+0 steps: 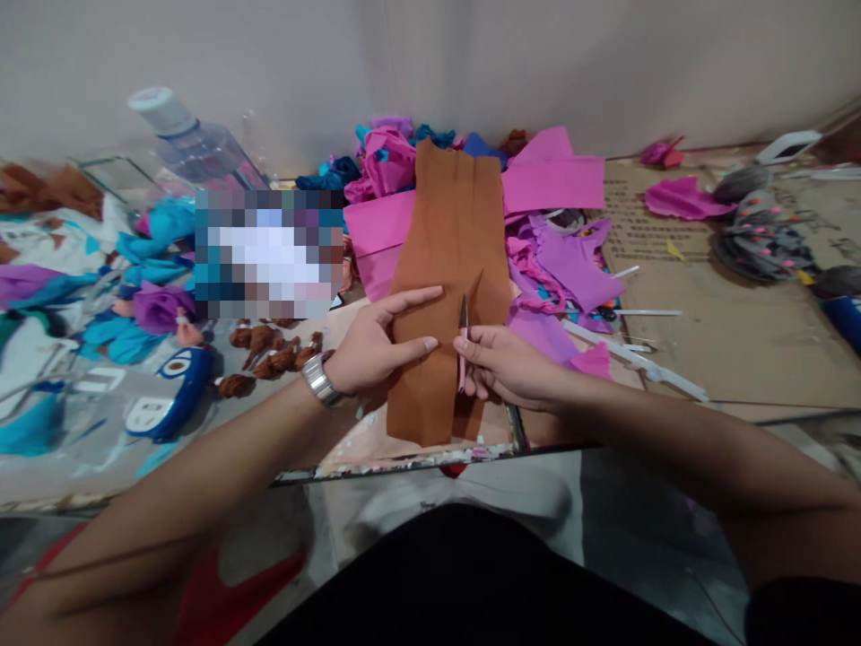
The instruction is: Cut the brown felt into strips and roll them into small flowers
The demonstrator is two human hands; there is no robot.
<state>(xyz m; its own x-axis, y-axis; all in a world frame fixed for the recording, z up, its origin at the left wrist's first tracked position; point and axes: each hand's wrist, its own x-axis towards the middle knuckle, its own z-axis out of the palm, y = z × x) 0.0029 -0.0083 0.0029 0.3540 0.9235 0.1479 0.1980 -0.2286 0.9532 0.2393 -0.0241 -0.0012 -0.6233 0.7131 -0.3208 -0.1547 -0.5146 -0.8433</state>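
A long brown sheet of crepe paper (452, 233) lies stretched away from me on the work surface. My left hand (377, 345), with a metal watch on its wrist, pinches the sheet's left side between thumb and outstretched fingers. My right hand (506, 363) is closed around pink-handled scissors (462, 345), whose blades point away from me and sit in a cut running up the middle of the brown sheet.
Pink sheets (552, 184) and purple scraps (571, 265) lie behind and right of the brown sheet. Small brown twisted pieces (269, 354), blue and purple paper flowers (152, 305), a plastic bottle (192, 144) and a blue tool (168, 395) sit left. Cardboard (726, 332) lies right.
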